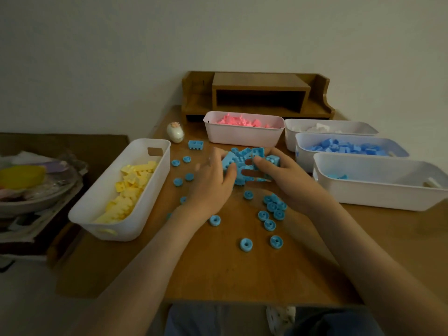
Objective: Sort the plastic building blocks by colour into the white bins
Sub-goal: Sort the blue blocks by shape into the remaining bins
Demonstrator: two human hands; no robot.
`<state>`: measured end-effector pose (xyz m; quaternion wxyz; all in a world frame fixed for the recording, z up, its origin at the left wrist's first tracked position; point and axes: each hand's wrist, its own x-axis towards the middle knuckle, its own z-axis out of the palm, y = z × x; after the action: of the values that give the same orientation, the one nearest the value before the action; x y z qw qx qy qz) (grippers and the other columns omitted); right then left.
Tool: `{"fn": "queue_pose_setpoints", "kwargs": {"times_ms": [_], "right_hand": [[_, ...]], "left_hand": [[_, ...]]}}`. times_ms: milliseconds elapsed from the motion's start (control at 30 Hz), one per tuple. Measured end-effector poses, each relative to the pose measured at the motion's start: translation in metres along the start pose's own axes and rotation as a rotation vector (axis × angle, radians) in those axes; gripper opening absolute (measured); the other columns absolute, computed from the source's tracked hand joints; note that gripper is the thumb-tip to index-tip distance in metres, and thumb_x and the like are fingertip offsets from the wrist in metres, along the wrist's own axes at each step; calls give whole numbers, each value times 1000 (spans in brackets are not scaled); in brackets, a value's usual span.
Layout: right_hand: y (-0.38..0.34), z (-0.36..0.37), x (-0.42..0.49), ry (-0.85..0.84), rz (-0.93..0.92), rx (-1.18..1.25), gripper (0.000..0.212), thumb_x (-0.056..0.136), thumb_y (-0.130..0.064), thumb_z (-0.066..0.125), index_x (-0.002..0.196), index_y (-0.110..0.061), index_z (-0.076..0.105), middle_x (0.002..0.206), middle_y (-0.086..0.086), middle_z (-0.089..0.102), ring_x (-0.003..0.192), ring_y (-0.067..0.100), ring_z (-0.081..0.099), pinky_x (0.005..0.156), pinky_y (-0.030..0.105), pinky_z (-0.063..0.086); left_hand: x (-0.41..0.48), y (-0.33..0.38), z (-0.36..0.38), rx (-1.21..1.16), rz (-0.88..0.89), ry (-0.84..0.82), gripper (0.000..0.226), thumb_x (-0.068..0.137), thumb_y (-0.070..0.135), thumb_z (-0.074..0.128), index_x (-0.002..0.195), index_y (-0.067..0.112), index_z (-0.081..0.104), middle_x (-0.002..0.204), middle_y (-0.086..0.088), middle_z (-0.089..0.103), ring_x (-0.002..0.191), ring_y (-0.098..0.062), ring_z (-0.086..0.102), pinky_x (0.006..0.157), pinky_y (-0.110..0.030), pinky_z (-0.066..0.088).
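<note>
Both hands at light-blue block pile [242, 166] mid table [218, 275]. R hand [283, 183] pinches a light-blue block [257, 152], thumb + fingers. L hand [209, 183] against pile's left side; fingers blurred, maybe curled, can't tell grip. Light-blue wheels [246, 244] scattered nearer; light-blue bin [378, 194] right.

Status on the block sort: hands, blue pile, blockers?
The left hand and right hand grip the light blue pile. Loose wheels scattered on the table around. Nothing blocking the near right bin.
</note>
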<state>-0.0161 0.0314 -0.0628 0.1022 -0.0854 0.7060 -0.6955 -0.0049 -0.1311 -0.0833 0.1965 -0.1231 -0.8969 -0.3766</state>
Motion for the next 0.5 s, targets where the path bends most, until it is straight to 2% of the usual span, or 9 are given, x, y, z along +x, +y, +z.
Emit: {"fn": "queue_pose_setpoints", "kwargs": {"times_ms": [100, 167, 233, 333, 433, 500], "right_hand": [[-7, 4, -7, -22, -48, -15, 18, 91, -21, 56, 106, -12, 53, 107, 11, 66, 99, 21, 67, 85, 38, 55], [-14, 2, -12, 76, -107, -122, 12, 91, -22, 57, 101, -17, 51, 103, 7, 65, 93, 16, 68, 79, 32, 57], [-22, -4, -20, 176, -167, -232, 14, 92, -24, 56, 104, -21, 50, 101, 1, 65, 88, 10, 68, 73, 23, 57], [-31, -18, -34, 262, -257, -278, 19, 93, -24, 54, 113, -22, 51, 99, -5, 64, 84, 4, 66, 66, 14, 55], [-32, -38, -40, 318, -235, -230, 20, 93, -26, 55, 113, -23, 54, 97, -3, 66, 87, 8, 67, 75, 24, 57], [-33, -58, -43, 353, -217, -122, 20, 92, -23, 56, 112, -19, 55, 101, 2, 65, 94, 14, 67, 81, 33, 57]], "left_hand": [[-2, 17, 7, 62, 52, -123, 20, 99, 23, 43, 118, 20, 46, 99, 10, 54, 97, -11, 50, 93, -35, 38], [0, 27, 11, 13, 65, -137, 26, 97, 19, 46, 123, 19, 47, 113, 3, 58, 108, -15, 53, 99, -42, 38], [0, 38, 13, -100, 52, -181, 30, 97, 18, 47, 128, 18, 46, 117, 1, 60, 107, -14, 56, 95, -38, 44], [3, 59, 17, -239, 17, -218, 42, 98, 17, 48, 136, 23, 34, 125, 0, 58, 97, -4, 55, 71, -11, 46], [12, 79, 25, -292, -11, -252, 49, 97, 20, 50, 140, 22, 28, 133, 0, 54, 101, -1, 50, 67, -5, 43], [16, 95, 34, -321, -21, -286, 51, 97, 23, 51, 141, 20, 27, 132, -1, 55, 102, -3, 52, 74, -8, 44]]}}
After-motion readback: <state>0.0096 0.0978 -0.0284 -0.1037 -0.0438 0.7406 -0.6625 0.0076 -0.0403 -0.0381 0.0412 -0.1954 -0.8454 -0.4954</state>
